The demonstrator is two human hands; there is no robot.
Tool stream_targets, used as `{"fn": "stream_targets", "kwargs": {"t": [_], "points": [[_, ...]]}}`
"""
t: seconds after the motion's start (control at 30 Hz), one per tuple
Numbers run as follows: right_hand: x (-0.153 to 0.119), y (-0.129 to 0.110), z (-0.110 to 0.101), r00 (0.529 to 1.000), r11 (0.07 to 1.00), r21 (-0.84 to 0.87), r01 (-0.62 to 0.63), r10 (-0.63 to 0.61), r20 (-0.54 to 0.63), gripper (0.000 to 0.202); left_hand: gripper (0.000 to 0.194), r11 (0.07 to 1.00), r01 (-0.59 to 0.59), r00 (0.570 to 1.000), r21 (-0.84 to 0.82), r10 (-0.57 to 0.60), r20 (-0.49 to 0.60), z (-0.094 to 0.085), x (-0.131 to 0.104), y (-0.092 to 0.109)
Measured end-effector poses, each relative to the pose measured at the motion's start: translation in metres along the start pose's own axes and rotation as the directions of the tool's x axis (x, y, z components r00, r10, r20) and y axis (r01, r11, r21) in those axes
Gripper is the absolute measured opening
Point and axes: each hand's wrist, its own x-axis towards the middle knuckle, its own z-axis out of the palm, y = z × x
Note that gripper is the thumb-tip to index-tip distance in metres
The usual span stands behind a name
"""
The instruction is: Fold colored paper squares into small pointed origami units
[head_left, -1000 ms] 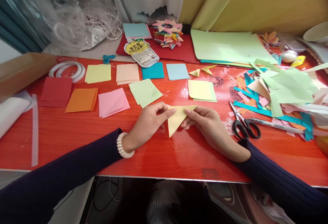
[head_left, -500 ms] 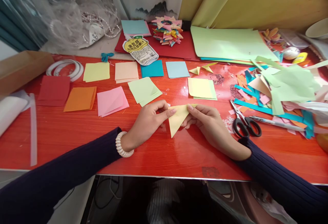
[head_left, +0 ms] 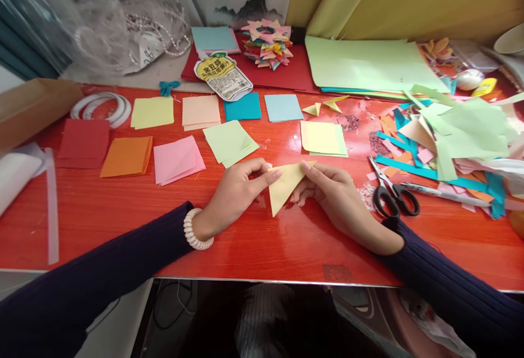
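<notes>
A yellow piece of paper [head_left: 282, 186], folded to a triangle with one point down, is held between both hands above the red table [head_left: 262, 254]. My left hand [head_left: 237, 191] pinches its left corner between thumb and forefinger. At the upper right, my right hand [head_left: 331, 194] grips it with the thumb on top and fingers curled behind. Just beyond lies a pile of yellow and green paper squares [head_left: 323, 138]. Two small folded yellow pieces, one of them a folded point [head_left: 313, 109], rest behind that pile. Green squares [head_left: 230, 142] lie beyond my left hand.
Scissors [head_left: 393, 189] and a pen [head_left: 446, 193] lie right of my right hand, beside a heap of paper scraps [head_left: 470, 134]. Pink squares [head_left: 178, 160] and orange squares [head_left: 126, 156] are on the left. A folded-paper ring stack [head_left: 268, 44] stands at the back.
Both hands keep their pinch on the yellow paper, with hardly any movement. The whole view has shifted very slightly.
</notes>
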Motion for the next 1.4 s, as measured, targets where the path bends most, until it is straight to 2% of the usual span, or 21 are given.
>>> {"fn": "stream_targets", "kwargs": {"t": [0.13, 0.23, 0.4, 0.53, 0.7, 0.8, 1.07, 1.17, 1.23, 1.3, 1.37, 1.4], "points": [[-0.001, -0.001, -0.002, 0.999, 0.999, -0.044, 0.013, -0.011, 0.04, 0.032, 0.031, 0.997, -0.006, 1.0, 0.072, 0.005, 0.022, -0.002, 0.001, 0.001], [-0.004, -0.002, -0.001, 0.994, 0.987, -0.158, 0.008, 0.008, 0.105, 0.035, 0.023, 0.997, -0.038, 0.999, 0.072, 0.036, 0.037, -0.002, 0.002, 0.003], [-0.01, -0.002, 0.005, 0.972, 0.902, -0.43, 0.03, 0.074, 0.222, 0.045, 0.019, 0.978, -0.138, 0.986, 0.158, 0.121, 0.113, 0.003, 0.001, 0.003], [-0.01, -0.002, 0.008, 0.963, 0.866, -0.497, 0.051, 0.089, 0.255, 0.041, 0.021, 0.971, -0.134, 0.985, 0.197, 0.108, 0.134, 0.005, -0.002, 0.003], [-0.009, -0.004, 0.007, 0.961, 0.881, -0.472, 0.002, 0.13, 0.245, 0.037, 0.021, 0.974, -0.099, 0.991, 0.206, 0.078, 0.11, 0.001, 0.0, 0.003], [-0.009, -0.005, 0.007, 0.966, 0.874, -0.486, 0.018, 0.111, 0.235, 0.038, 0.022, 0.971, -0.081, 0.994, 0.225, 0.061, 0.094, -0.002, 0.003, 0.002], [-0.01, -0.011, 0.006, 0.969, 0.792, -0.607, 0.062, 0.097, 0.226, 0.042, 0.023, 0.963, -0.019, 1.0, 0.268, 0.02, 0.001, -0.009, 0.01, 0.003], [-0.011, -0.011, 0.006, 0.958, 0.781, -0.62, 0.075, 0.116, 0.262, 0.042, 0.022, 0.969, -0.006, 1.0, 0.248, 0.012, -0.023, -0.02, 0.016, 0.002], [-0.013, -0.011, 0.005, 0.938, 0.787, -0.61, 0.098, 0.132, 0.321, 0.042, 0.021, 0.977, -0.042, 0.985, 0.208, 0.075, -0.154, -0.031, 0.022, 0.003], [-0.014, -0.009, 0.005, 0.925, 0.804, -0.587, 0.094, 0.147, 0.35, 0.041, 0.02, 0.97, -0.128, 0.94, 0.208, 0.185, -0.287, -0.039, 0.025, 0.007], [-0.015, -0.008, 0.005, 0.931, 0.826, -0.56, 0.068, 0.15, 0.334, 0.04, 0.021, 0.962, -0.164, 0.947, 0.217, 0.215, -0.239, -0.038, 0.023, 0.011], [-0.016, -0.008, 0.005, 0.937, 0.834, -0.548, 0.057, 0.146, 0.319, 0.04, 0.021, 0.958, -0.17, 0.965, 0.232, 0.209, -0.156, -0.035, 0.02, 0.013]]}}
